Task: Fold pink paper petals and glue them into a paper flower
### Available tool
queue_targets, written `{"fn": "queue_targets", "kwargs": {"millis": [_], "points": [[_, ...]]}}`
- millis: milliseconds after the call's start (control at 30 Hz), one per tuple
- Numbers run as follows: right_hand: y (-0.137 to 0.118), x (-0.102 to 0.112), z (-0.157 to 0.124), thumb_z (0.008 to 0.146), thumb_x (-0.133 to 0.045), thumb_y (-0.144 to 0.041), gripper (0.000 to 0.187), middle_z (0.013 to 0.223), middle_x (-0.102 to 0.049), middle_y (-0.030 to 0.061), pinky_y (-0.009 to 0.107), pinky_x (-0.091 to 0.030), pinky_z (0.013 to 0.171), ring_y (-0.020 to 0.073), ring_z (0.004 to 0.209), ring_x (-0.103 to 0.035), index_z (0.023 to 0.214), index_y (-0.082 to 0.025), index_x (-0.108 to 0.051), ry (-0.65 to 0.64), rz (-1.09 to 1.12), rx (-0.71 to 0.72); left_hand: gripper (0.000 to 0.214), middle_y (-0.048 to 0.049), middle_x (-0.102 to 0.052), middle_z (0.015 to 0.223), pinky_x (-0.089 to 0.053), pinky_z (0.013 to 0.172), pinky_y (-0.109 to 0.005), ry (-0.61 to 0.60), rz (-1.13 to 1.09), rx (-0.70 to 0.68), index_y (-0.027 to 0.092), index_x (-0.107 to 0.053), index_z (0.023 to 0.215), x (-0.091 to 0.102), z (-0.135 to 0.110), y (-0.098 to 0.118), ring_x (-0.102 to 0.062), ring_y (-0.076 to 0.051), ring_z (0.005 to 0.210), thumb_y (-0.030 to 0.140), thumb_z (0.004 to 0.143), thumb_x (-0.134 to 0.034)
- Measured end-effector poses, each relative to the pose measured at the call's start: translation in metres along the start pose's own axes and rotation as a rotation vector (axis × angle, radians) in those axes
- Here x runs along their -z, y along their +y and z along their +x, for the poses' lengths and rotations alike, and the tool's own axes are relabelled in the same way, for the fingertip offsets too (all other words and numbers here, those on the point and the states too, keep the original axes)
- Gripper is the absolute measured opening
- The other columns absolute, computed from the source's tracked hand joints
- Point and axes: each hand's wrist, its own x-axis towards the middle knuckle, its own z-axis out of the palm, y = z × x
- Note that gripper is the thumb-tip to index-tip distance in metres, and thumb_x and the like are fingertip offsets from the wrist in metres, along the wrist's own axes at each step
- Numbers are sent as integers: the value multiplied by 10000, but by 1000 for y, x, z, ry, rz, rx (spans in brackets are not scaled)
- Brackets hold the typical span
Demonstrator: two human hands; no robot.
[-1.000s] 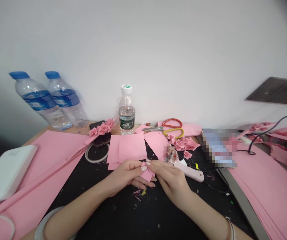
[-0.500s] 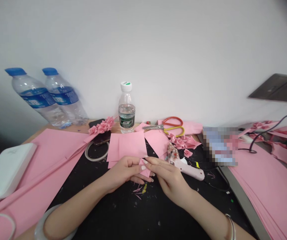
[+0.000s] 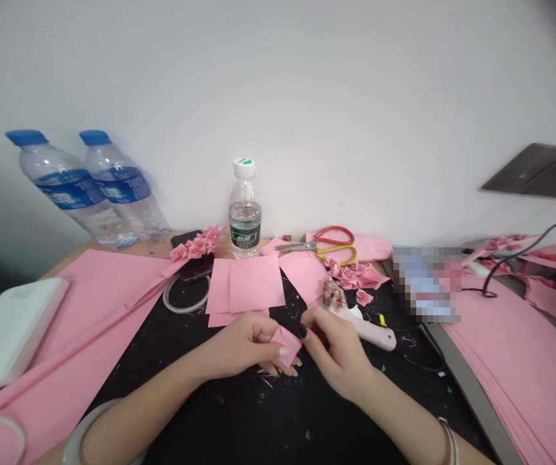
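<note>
My left hand [image 3: 241, 345] grips a small folded piece of pink paper [image 3: 286, 345] between its fingers and thumb, low over the black work mat [image 3: 219, 413]. My right hand [image 3: 336, 352] curls beside it, fingertips at the paper's right edge. Whether those fingers pinch the paper is hidden. Just behind my hands lie cut squares of pink paper [image 3: 253, 284]. To the right of my right hand lies a pink glue gun [image 3: 369, 334].
Beyond the mat stand water bottles [image 3: 245, 213] and red-and-yellow-handled scissors [image 3: 319, 245], with small pink paper flowers [image 3: 350, 276] nearby. A white power bank [image 3: 11, 329] sits on large pink sheets [image 3: 93, 323] at left. More pink sheets [image 3: 514, 368] and black cables [image 3: 524, 258] lie at right.
My right hand has drawn back to the right from the paper. The folded paper has shifted slightly lower and to the right, and its folded shape looks different.
</note>
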Motion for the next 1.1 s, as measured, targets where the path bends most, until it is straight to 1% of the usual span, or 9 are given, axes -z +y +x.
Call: {"fn": "queue_targets", "kwargs": {"millis": [100,200,400,533,667,767,900,1000,1100], "points": [[0,-3,1,878,-406,-167,217,574,-430,-34,239,-298,490,124,516,-425,664,-202,-412,-170,-87,29,243,-90,-720,754,-517,555,-247,-23,4,11,115,-663,777,-2,-1,1,-690,-234,767,345,701,-669],[1,-5,1,907,-345,-162,273,568,-393,-39,243,-276,491,120,506,-392,639,-204,-375,-231,-96,53,248,-83,-715,745,-512,543,-240,-36,-2,10,119,-661,777,-2,-2,0,-692,-235,765,356,705,-666],[1,-8,-1,912,-328,-153,274,564,-382,-42,246,-277,490,116,496,-378,647,-204,-373,-217,-65,46,265,-79,-711,720,-503,530,-231,-58,-10,13,122,-665,794,-2,-3,0,-696,-238,760,371,706,-664],[0,-8,-1,916,-308,-156,294,546,-351,-51,242,-264,474,109,472,-355,628,-207,-341,-194,-3,53,259,-81,-711,717,-493,518,-227,-63,-9,19,123,-668,774,-2,-4,2,-698,-243,758,372,702,-666],[-2,-6,1,919,-322,-172,312,541,-321,-59,231,-255,473,102,474,-347,609,-209,-299,-225,65,8,244,-81,-715,723,-495,518,-228,-78,-5,29,121,-676,777,-2,-5,3,-701,-244,750,354,705,-668],[-7,-5,2,908,-337,-160,284,565,-352,-56,220,-271,488,99,499,-368,629,-206,-315,-273,104,-11,204,-92,-725,767,-508,544,-228,-145,11,58,117,-686,791,-2,-6,1,-702,-236,766,309,740,-640],[-11,-5,1,881,-344,-133,287,547,-322,-59,220,-250,476,93,474,-333,607,-204,-296,-294,119,43,176,-99,-731,824,-517,573,-224,-224,15,71,116,-692,804,-3,-7,-3,-702,-226,783,270,761,-619],[-10,-7,0,881,-351,-144,298,539,-325,-59,221,-241,474,91,468,-328,594,-202,-293,-270,142,35,184,-107,-732,821,-511,551,-221,-219,5,76,110,-686,795,-3,-7,-3,-703,-235,776,279,758,-621],[-6,-8,1,915,-333,-200,301,544,-356,-55,218,-262,478,98,482,-358,614,-203,-324,-208,219,-64,168,-94,-732,838,-507,555,-218,-142,-16,61,115,-660,802,-3,-5,-1,-702,-234,777,272,758,-619]]}}
